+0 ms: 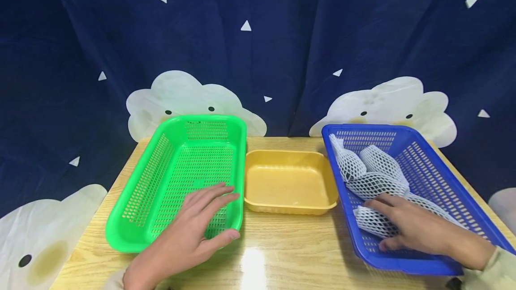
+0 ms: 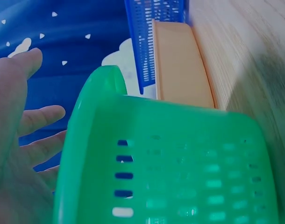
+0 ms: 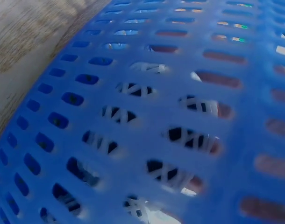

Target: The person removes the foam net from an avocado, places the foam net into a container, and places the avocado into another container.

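Observation:
My left hand (image 1: 191, 229) hovers over the front right part of the green basket (image 1: 117, 223), fingers spread and nothing in them. The left wrist view shows this hand (image 2: 21, 135) beside the basket's rim. My right hand (image 1: 415, 227) reaches into the blue basket (image 1: 359, 254). Its fingers and thumb curl round a white foam-net-wrapped item (image 1: 371, 223) at the front left. More net-wrapped items (image 1: 376, 185) lie behind it; what the nets contain is unclear. In the right wrist view the blue basket's slotted wall (image 3: 133, 107) covers most of the hand and the netting.
Between the two baskets stands a shallow yellow tray (image 1: 290, 209). All three rest on a light wooden table (image 1: 290, 254). A dark blue curtain (image 1: 282, 57) with white clouds and triangles hangs behind the table.

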Demonstrator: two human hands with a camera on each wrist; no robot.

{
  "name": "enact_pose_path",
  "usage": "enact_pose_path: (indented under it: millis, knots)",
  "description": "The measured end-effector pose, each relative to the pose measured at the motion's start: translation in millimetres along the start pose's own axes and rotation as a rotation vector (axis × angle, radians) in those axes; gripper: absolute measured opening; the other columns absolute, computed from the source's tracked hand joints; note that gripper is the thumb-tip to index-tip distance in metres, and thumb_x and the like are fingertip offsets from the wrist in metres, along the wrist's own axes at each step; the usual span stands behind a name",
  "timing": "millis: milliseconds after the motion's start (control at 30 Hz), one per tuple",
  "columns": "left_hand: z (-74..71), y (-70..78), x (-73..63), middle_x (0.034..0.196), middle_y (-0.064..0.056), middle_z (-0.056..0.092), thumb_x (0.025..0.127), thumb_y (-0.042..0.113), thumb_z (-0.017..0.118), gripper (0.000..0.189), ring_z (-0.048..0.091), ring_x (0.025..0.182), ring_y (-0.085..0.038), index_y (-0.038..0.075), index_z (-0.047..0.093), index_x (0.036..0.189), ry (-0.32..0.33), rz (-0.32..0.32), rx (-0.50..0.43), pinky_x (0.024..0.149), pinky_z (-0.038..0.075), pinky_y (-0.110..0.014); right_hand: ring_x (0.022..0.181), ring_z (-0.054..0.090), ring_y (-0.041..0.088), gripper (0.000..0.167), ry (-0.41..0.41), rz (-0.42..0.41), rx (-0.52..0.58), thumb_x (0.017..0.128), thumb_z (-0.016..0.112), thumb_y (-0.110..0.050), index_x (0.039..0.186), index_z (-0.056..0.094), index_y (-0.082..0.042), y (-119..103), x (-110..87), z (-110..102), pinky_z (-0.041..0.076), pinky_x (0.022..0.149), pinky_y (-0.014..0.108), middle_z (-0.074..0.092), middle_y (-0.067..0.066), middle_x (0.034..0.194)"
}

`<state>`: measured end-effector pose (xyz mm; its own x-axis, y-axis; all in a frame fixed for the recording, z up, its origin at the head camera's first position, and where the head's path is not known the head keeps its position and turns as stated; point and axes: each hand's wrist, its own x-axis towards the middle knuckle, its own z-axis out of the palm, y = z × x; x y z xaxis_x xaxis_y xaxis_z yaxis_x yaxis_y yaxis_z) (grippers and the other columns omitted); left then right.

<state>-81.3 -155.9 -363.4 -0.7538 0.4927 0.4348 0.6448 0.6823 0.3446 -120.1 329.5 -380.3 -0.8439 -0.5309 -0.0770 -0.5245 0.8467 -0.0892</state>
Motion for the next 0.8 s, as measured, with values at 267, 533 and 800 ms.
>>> enact_pose_path:
  millis: [267,533,800]
  knots:
    - [2.5,3.0,1.3,0.151,0.003,0.057,0.095,0.045,0.072,0.058,0.05,0.143,-0.019,0.025,0.055,0.146,0.013,0.034,-0.011,0.112,0.038,-0.043,0.118,0.065,0.034,0.085,-0.102,0.055,0.072,0.067,0.091,-0.052,0.138,0.061,-0.017,1.0,2.6,-2.6,0.056,0.093,0.06,0.06,0.011,0.137]
    - [4.7,6.5,3.3,0.147,0.006,0.059,0.096,0.043,0.071,0.054,0.054,0.138,-0.017,0.028,0.055,0.145,0.028,0.071,-0.02,0.111,0.04,-0.041,0.117,0.065,0.034,0.084,-0.101,0.026,0.077,0.066,0.093,-0.048,0.138,0.061,-0.018,1.1,5.3,-1.6,0.056,0.092,0.059,0.061,0.011,0.135]
    - [9.0,9.2,5.9,0.145,0.009,0.059,0.097,0.044,0.07,0.051,0.056,0.134,-0.015,0.029,0.056,0.143,0.035,0.087,-0.037,0.11,0.043,-0.04,0.118,0.064,0.032,0.076,-0.072,-0.008,0.058,0.07,0.092,-0.041,0.136,0.063,-0.018,1.0,6.9,0.2,0.056,0.093,0.057,0.062,0.01,0.133]
